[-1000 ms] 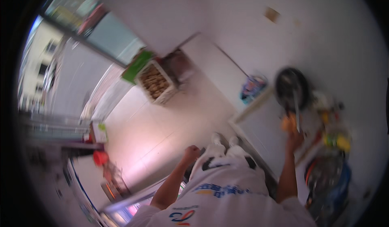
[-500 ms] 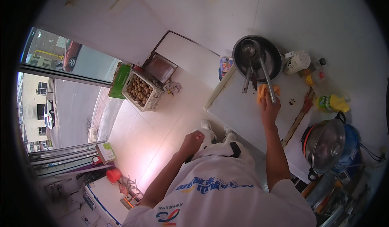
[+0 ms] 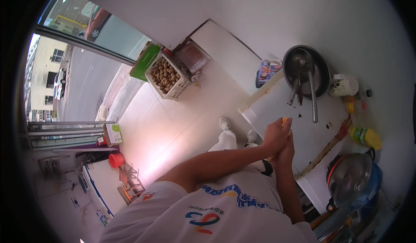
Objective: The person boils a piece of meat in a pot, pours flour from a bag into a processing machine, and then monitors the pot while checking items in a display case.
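Note:
My left hand (image 3: 275,135) and my right hand (image 3: 286,151) are pressed together in front of me, over the near edge of the white worktop (image 3: 268,106). Between them is an orange cloth (image 3: 284,121), mostly hidden; only small bits poke out at the fingers. Both hands are closed around it. Beyond them on the worktop stands a dark metal pan (image 3: 321,63). A ladle (image 3: 313,97) rests in it, its long handle sticking out toward me beside shorter handles. Dark crumbs lie on the worktop near the pan.
Right of the pan stand a white tub (image 3: 344,87) and a yellow-green bag (image 3: 365,137). A stained wooden stick (image 3: 323,154) crosses the worktop beside a glass-lidded pot (image 3: 352,177). On the floor are a crate of potato-like produce (image 3: 167,78) and a red bucket (image 3: 116,159).
My right hand has drawn the orange cloth back from beside the pan toward my body. The left hand has come across to join it. The view has shifted, so the surroundings sit differently.

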`<state>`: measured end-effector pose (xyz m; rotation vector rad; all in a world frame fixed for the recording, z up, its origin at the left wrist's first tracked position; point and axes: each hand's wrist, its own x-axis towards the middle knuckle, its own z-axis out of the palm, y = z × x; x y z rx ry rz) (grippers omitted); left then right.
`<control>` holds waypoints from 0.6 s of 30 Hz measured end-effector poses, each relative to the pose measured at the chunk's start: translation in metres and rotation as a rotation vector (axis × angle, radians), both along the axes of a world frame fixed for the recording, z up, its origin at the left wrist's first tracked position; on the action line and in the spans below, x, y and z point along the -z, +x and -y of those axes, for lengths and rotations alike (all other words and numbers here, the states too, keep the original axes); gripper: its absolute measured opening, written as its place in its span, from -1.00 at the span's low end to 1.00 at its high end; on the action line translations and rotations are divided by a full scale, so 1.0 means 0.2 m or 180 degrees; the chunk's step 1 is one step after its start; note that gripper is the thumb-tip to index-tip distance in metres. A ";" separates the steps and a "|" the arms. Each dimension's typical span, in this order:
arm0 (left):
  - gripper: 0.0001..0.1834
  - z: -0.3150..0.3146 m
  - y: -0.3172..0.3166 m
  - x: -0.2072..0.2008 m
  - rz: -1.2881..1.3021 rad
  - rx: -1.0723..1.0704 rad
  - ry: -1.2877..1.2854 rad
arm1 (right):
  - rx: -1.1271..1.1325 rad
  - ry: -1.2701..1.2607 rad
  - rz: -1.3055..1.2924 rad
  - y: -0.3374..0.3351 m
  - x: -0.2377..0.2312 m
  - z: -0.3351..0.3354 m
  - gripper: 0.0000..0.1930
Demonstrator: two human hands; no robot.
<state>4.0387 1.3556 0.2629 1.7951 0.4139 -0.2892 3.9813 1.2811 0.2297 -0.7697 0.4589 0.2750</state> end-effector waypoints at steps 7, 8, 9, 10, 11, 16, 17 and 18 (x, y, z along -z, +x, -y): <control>-0.41 0.00 0.08 0.46 -0.1414 -0.0584 -0.1968 | 0.0087 -0.0095 0.0536 -0.08 -0.44 0.05 -0.51; -0.41 -0.01 0.08 0.38 -0.1816 -0.0594 -0.2643 | 0.0220 -0.0108 0.0657 -0.10 -0.44 0.11 -0.51; -0.42 -0.02 0.07 0.34 -0.2190 -0.0645 -0.3328 | 0.0339 -0.0050 0.0745 -0.12 -0.41 0.17 -0.52; -0.43 -0.01 0.05 0.33 -0.2349 -0.0368 -0.3413 | 0.0394 0.0232 0.0743 -0.12 -0.35 0.21 -0.52; -0.44 0.02 0.00 0.33 -0.2514 -0.0063 -0.3466 | 0.0425 0.0656 0.0709 -0.11 -0.27 0.24 -0.52; -0.43 0.21 -0.13 0.31 -0.2170 -0.0050 -0.2454 | 0.0697 -0.0227 -0.0470 -0.04 0.06 0.28 -0.53; -0.41 0.20 -0.13 0.30 -0.2223 -0.0112 -0.2443 | 0.0620 -0.1143 -0.0301 -0.04 0.06 0.30 -0.53; -0.39 0.19 -0.13 0.30 -0.2307 -0.0108 -0.2392 | 0.0611 -0.2040 -0.0134 -0.06 -0.02 0.29 -0.53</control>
